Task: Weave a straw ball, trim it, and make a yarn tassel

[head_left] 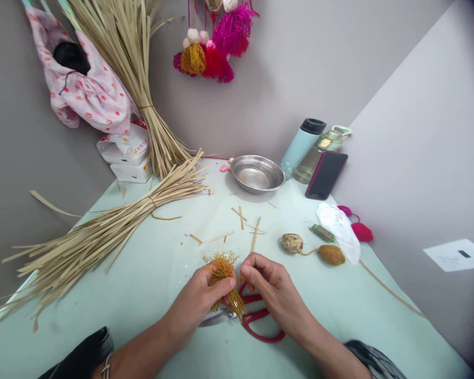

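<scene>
A mustard-yellow yarn tassel (222, 267) is pinched in my left hand (207, 287), its cut strands fanning out above the thumb and hanging below the fingers. Just to its right, my right hand (266, 276) is closed, thumb against forefinger, with a bit of yellow yarn (243, 278) at the fingertips. A pair of scissors with red handles (260, 316) lies on the table beneath both hands, its blades partly covered by the left hand and the tassel. A narrow straw strip (256, 234) lies just beyond my right fingers.
Bundled straw strips (142, 210) lie at left. A metal bowl (257, 173), blue bottle (303, 147) and phone (326, 175) stand at the back. On the right are a woven ball (292, 242), yellow yarn ball (332, 255) and white cloth (342, 231). Finished tassels (193, 59) hang above.
</scene>
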Available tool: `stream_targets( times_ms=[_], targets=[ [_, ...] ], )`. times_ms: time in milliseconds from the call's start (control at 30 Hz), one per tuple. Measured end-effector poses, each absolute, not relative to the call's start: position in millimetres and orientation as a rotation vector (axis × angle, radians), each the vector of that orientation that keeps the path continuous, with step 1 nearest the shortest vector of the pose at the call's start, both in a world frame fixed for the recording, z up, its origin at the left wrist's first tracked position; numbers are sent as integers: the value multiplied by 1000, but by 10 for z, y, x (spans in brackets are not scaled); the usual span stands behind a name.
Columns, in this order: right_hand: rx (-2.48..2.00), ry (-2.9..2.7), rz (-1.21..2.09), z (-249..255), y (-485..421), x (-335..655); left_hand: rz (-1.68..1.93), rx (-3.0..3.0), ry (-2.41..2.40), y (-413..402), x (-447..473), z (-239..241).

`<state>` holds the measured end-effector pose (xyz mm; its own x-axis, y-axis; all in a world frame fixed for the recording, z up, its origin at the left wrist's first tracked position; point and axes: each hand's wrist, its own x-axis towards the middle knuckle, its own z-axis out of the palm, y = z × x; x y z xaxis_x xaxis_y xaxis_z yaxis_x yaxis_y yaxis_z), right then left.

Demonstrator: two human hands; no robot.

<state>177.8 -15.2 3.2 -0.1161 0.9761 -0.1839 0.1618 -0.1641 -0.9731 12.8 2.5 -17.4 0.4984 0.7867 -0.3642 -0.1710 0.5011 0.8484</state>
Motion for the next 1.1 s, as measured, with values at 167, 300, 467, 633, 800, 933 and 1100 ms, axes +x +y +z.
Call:
stream_targets(
  times_ms=[167,300,467,633,800,933,1100],
  targets=[
    [-1335,-1474,1505,40,-180,1748,751,777,819,42,123,-150],
    [-1366,-1615,1506,44,-186,1758,785,741,818,65,125,-133],
    [-1301,-1473,1512,58,-167,1780,762,792,856,33,125,-134],
    [-1311,-1385,1531,48,-148,1775,680,861,816,9,137,-129],
    [-1276,-1302,1546,58,-118,1789,735,811,768,18,148,-144],
    [-1276,-1233,1595,62,-100,1795,723,792,772,19,143,-159],
    [-1286,-1193,1595,80,-98,1780,702,837,819,20,131,-160]
  ],
)
